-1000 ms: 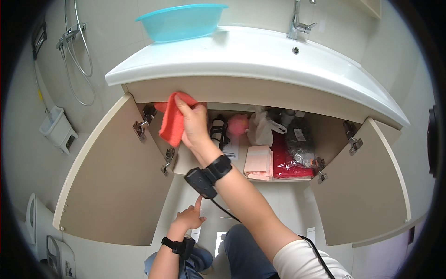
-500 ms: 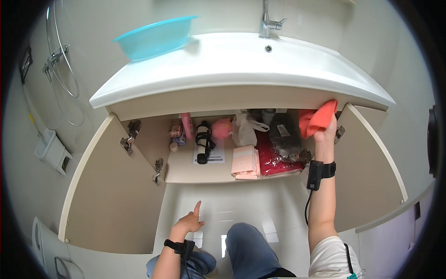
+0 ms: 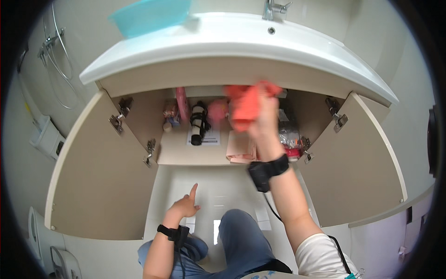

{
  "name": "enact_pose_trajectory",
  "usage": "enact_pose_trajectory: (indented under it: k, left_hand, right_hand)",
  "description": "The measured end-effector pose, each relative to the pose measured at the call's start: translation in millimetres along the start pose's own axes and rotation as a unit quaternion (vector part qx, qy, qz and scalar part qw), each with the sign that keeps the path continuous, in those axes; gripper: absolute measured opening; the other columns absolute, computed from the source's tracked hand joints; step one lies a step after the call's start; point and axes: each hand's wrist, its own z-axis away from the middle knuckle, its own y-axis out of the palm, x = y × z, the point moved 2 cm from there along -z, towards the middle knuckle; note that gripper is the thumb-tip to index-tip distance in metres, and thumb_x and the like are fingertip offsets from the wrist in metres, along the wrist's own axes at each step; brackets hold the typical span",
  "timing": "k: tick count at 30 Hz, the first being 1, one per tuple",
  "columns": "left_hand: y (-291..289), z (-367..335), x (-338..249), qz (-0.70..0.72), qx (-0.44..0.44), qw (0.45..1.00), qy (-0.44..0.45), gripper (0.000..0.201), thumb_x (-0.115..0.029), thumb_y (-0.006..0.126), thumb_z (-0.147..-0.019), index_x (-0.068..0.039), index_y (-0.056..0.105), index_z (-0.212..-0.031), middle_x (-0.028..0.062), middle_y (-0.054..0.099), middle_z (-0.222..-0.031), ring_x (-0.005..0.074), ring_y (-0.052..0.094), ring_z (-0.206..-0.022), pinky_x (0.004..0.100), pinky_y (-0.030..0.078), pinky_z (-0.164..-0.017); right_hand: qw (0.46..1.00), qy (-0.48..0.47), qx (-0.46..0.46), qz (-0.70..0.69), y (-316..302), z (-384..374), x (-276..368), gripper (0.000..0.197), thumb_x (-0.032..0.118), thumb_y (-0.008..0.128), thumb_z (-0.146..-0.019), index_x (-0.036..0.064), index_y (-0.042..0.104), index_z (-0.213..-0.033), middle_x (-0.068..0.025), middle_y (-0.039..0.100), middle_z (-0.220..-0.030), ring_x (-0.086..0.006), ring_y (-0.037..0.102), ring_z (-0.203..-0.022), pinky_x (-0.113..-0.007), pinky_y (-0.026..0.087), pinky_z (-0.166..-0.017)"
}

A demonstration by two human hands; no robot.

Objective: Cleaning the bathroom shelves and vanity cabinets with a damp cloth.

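A red-orange cloth is gripped in my right hand, raised in front of the open vanity cabinet just under its top front panel. Cloth and hand are blurred by motion and cover the middle-right contents. My left hand hangs over the floor below the cabinet, index finger stretched out, holding nothing. On the cabinet shelf lie a black-and-white hair dryer-like device with a wrapped cord, a pink round item, a pink bottle, and a folded pale pink packet.
Both cabinet doors stand open, the left door and the right door. Above is a white washbasin with a chrome faucet and a turquoise basin. Plastic-wrapped goods lie at the shelf's right.
My right hand has swung left with the cloth, from the right door's hinge side to the cabinet's middle. The view has tipped down slightly; my left hand keeps its pose.
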Motion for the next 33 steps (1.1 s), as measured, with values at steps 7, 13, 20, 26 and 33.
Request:
enact_pose_trajectory:
  k: [7, 13, 20, 26, 33]
  left_hand:
    - [-20, 5, -4, 0.032, -0.036, 0.999, 0.014, 0.082, -0.030, 0.052, -0.085, -0.022, -0.009, -0.140, 0.0272, 0.041, -0.126, 0.0401, 0.046, -0.112, 0.0438, 0.039, -0.094]
    - [-16, 20, 5, 0.050, -0.025, 0.998, -0.014, 0.082, -0.030, 0.053, -0.085, -0.021, -0.007, -0.140, 0.0285, 0.041, -0.125, 0.0396, 0.047, -0.112, 0.0437, 0.039, -0.093]
    - [-18, 50, 41, 0.140, -0.082, 0.986, -0.024, 0.082, -0.028, 0.055, -0.084, -0.017, -0.004, -0.140, 0.0310, 0.041, -0.124, 0.0407, 0.045, -0.113, 0.0410, 0.036, -0.096]
    - [-44, 105, 43, 0.203, -0.241, 0.949, 0.001, 0.077, -0.019, 0.056, -0.084, -0.011, 0.002, -0.139, 0.0287, 0.046, -0.118, 0.0370, 0.046, -0.111, 0.0387, 0.038, -0.093]
    - [-88, 241, 8, 0.122, -0.520, 0.845, 0.005, 0.039, -0.008, 0.055, -0.081, -0.005, 0.046, -0.119, 0.0180, 0.059, -0.095, 0.0297, 0.058, -0.083, 0.0348, 0.044, -0.075]
  right_hand:
    - [0.985, 0.101, 0.123, -0.068, 22, 48, -54, 0.037, 0.026, 0.050, -0.091, 0.0038, 0.041, -0.119, -0.0077, 0.050, -0.117, -0.0174, 0.052, -0.102, -0.034, 0.046, -0.085]
    - [0.866, -0.222, 0.174, 0.413, 24, 80, 6, 0.028, 0.025, 0.052, -0.088, 0.0037, 0.052, -0.106, -0.0138, 0.053, -0.105, -0.0263, 0.049, -0.100, -0.039, 0.038, -0.087]
    - [0.526, -0.453, 0.011, 0.719, 98, 12, -5, 0.039, 0.027, 0.054, -0.082, 0.0088, 0.052, -0.116, -0.0181, 0.047, -0.118, -0.0368, 0.041, -0.112, -0.051, 0.026, -0.095]
    - [0.549, -0.458, 0.243, 0.655, 164, 16, -92, 0.038, 0.020, 0.055, -0.077, 0.0114, 0.054, -0.114, -0.0128, 0.049, -0.116, -0.0320, 0.042, -0.112, -0.054, 0.027, -0.097]
    - [0.798, -0.398, 0.197, 0.407, 276, 54, -148, 0.037, 0.032, 0.041, -0.089, 0.0080, 0.053, -0.114, -0.0150, 0.050, -0.113, -0.0339, 0.042, -0.110, -0.053, 0.017, -0.101]
